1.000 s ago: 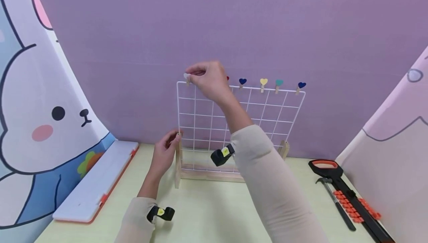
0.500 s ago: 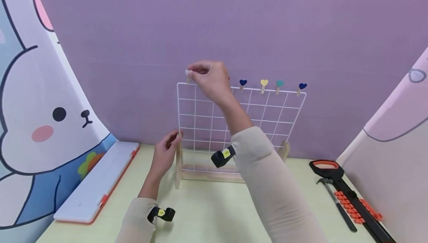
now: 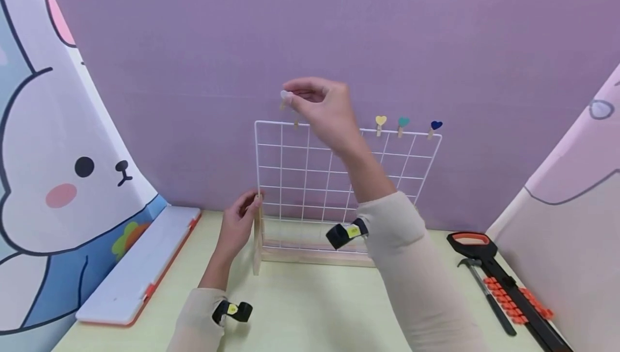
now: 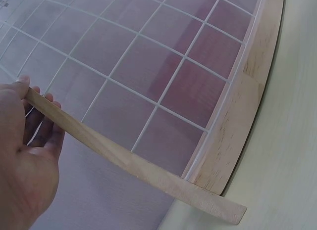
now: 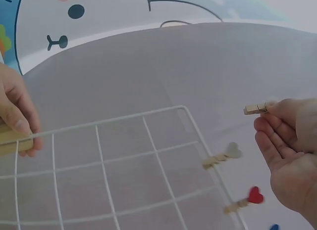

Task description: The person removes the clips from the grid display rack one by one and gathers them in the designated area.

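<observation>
From the head: see a white-heart clothespin (image 3: 284,95) pinched in the right hand (image 3: 324,107), in the air above the left part of a white wire grid (image 3: 306,169), apart from its top rail. Find the left hand (image 3: 238,223) grasping the upper end of the left wooden post (image 3: 258,244). Note yellow-heart (image 3: 380,121), teal-heart (image 3: 403,122) and dark-blue-heart (image 3: 436,125) clothespins clipped farther right along the rail. Expect next to no weight in the held clothespin, with a stiff body and a springy bite. Best pinched at the heart end, where squeezing should spread the far end; might twist between fingertips, or shed its heart if pushed sideways.

From the left wrist: see the thumb and fingers on opposite sides of the post, plus the bottom crossbar (image 4: 234,126) up close. Get no clear look at the held clothespin.

From the right wrist: see only the wooden tip poking past the thumb. Find here another white-heart clothespin (image 5: 221,157) and a red-heart clothespin (image 5: 246,199) on the rail, largely masked from the head by the right hand.
</observation>
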The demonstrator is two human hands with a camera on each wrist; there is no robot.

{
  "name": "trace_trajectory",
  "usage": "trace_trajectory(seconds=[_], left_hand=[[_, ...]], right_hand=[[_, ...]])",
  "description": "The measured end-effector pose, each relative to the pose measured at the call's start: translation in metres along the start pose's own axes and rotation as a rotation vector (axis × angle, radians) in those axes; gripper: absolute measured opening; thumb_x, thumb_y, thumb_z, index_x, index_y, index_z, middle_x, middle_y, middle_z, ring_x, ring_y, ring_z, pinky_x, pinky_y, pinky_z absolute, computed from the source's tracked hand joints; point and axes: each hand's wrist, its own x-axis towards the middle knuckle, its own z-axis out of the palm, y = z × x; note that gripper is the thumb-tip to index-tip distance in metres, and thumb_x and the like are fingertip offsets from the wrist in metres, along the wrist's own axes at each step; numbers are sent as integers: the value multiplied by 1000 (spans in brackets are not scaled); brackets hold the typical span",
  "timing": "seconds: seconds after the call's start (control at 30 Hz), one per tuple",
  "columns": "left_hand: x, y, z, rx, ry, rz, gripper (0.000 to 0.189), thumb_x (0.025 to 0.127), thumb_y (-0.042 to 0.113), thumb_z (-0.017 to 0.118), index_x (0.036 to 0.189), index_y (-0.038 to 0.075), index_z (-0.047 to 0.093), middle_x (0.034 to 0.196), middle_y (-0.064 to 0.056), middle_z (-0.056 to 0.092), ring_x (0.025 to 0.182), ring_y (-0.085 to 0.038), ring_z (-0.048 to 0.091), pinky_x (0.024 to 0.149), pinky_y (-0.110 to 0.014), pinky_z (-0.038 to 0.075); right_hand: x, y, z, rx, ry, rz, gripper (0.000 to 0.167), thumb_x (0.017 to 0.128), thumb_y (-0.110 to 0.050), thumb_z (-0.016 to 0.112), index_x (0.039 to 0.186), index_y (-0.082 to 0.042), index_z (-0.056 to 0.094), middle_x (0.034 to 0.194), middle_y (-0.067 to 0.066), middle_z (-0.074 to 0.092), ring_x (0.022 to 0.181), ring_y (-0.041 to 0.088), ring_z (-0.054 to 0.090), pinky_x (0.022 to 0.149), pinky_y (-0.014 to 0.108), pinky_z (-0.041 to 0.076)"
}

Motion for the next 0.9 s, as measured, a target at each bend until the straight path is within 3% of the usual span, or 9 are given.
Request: trace_trajectory(seconds=[0.23, 0.53, 0.9], left_hand=[[3, -3, 1, -5, 11, 11, 38, 106, 26, 59, 137, 4, 63, 137, -18, 67, 109, 5, 63, 93, -9, 50], [2, -4, -3, 13, 6, -16, 41, 107, 29, 59, 139, 4, 61, 139, -16, 66, 110, 8, 61, 94, -7, 49], [4, -4, -2, 7, 8, -19, 40, 106, 28, 59, 138, 5, 63, 138, -17, 66, 110, 5, 61, 93, -8, 50]], right_hand=[[-23, -4, -27, -38, 3, -17, 17, 93, -12, 76, 109, -7, 78, 105, 6, 77, 95, 13, 74, 86, 24, 59], [-60, 8, -61, -89, 22, -23, 21, 93, -13, 77, 113, -5, 77, 106, 4, 76, 96, 15, 75, 90, 25, 60], [-110, 34, -100, -142, 55, 51, 24, 94, -10, 75, 115, 2, 74, 97, -8, 77, 88, 10, 73, 80, 19, 60]])
